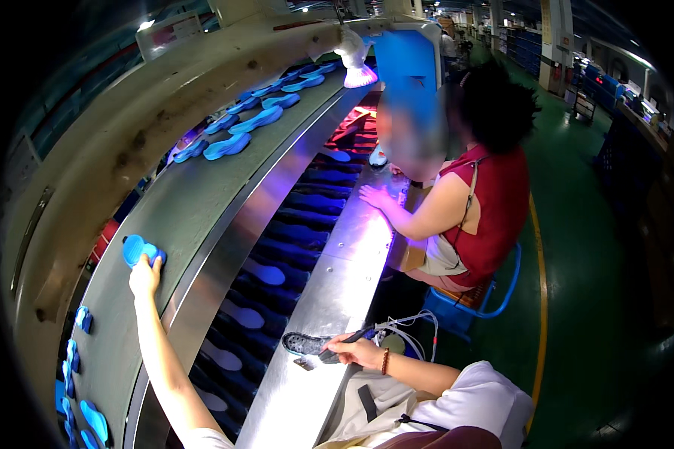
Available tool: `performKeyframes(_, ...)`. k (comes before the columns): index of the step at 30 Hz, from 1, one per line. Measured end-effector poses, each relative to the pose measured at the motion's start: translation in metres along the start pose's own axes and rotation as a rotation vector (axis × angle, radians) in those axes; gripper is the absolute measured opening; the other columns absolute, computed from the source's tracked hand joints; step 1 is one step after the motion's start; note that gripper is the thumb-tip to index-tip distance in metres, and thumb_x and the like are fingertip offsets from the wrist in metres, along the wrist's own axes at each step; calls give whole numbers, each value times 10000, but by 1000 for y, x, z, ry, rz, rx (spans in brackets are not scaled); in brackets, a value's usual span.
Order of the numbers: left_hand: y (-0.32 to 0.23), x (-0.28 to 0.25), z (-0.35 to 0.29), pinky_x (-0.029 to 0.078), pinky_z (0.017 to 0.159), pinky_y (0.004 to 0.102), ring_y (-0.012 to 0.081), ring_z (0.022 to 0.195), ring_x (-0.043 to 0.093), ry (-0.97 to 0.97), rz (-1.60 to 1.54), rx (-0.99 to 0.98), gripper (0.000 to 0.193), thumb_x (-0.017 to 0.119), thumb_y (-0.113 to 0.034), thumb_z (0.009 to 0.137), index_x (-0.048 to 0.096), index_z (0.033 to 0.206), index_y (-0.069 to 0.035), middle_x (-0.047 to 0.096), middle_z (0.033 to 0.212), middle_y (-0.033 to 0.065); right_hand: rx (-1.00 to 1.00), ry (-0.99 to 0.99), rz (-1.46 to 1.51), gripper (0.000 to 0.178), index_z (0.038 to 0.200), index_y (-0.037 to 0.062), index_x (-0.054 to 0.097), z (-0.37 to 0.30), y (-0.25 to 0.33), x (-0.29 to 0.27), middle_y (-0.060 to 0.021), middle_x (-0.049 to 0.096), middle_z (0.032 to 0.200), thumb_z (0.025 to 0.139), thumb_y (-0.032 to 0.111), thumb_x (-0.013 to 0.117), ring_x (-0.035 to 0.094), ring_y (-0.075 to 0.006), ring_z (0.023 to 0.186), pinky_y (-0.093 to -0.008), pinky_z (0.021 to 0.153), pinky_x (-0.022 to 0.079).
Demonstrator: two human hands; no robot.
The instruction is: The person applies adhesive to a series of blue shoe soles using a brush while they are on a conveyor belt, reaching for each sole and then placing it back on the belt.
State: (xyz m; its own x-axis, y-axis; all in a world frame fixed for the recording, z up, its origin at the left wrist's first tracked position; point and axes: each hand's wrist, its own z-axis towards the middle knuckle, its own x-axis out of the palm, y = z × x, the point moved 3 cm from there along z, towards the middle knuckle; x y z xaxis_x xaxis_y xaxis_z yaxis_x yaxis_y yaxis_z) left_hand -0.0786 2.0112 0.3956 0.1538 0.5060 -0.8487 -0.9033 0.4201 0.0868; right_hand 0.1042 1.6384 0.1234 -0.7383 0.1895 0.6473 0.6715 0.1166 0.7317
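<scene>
My left hand (144,277) stretches out over the green upper belt (183,194), its fingers closed on a blue shoe sole (144,250) near the belt's far edge. On the metal ledge (307,292) before me lies a black shoe sole (301,343) with a studded or holed surface. Just right of it, my right hand (358,350) grips a slim black pen-like tool (350,338); its tip is low over the ledge beside the sole. A small dark piece (304,364) lies near that sole, too small to name.
More blue soles (256,120) lie farther up the belt. Pale soles (241,314) rest on a dark ribbed lower conveyor (277,247). Thin tubes (416,320) run beside my right wrist. A co-worker in a red top (494,217) sits at the ledge under a lamp (359,73).
</scene>
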Motion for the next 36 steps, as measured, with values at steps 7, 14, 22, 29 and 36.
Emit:
performKeyframes(7,-36,-63,-77,452,685,408,355,756,582,-21,-166,89,335,554,-362,800,537,846,-31,598,780,202,-35,-28,-18,209,988,9,598,-22,9,-18,10,546,644,855,159,541,507,-63,558,-200,532,402)
performKeyframes(14,10,-48,-217,412,814,284,167,867,525,-952,-1214,-394,322,507,-267,878,495,1008,27,515,971,103,-106,-25,10,226,1050,-10,568,-21,14,-17,-85,604,1008,830,42,557,585,-115,813,-211,720,471)
performKeyframes(22,-26,-15,-347,447,844,476,342,988,540,-97,-2450,-583,636,590,-325,743,370,1215,40,516,1116,203,-257,93,45,210,1018,-3,571,-22,49,17,-89,612,987,809,9,562,592,-118,816,-213,708,495)
performKeyframes(29,-81,25,-463,397,875,512,385,950,538,625,-2321,-803,813,560,-562,723,355,1237,33,519,1111,219,-101,158,30,203,998,-9,584,-18,31,26,-100,615,967,797,9,561,593,-139,851,-246,791,479)
performKeyframes(36,-113,-1,-433,381,907,494,344,1019,507,385,-2804,-758,904,276,-760,718,360,1261,-42,506,1136,193,39,372,-119,221,987,-56,582,-14,11,96,-151,621,945,776,-11,533,598,-190,878,-294,826,464)
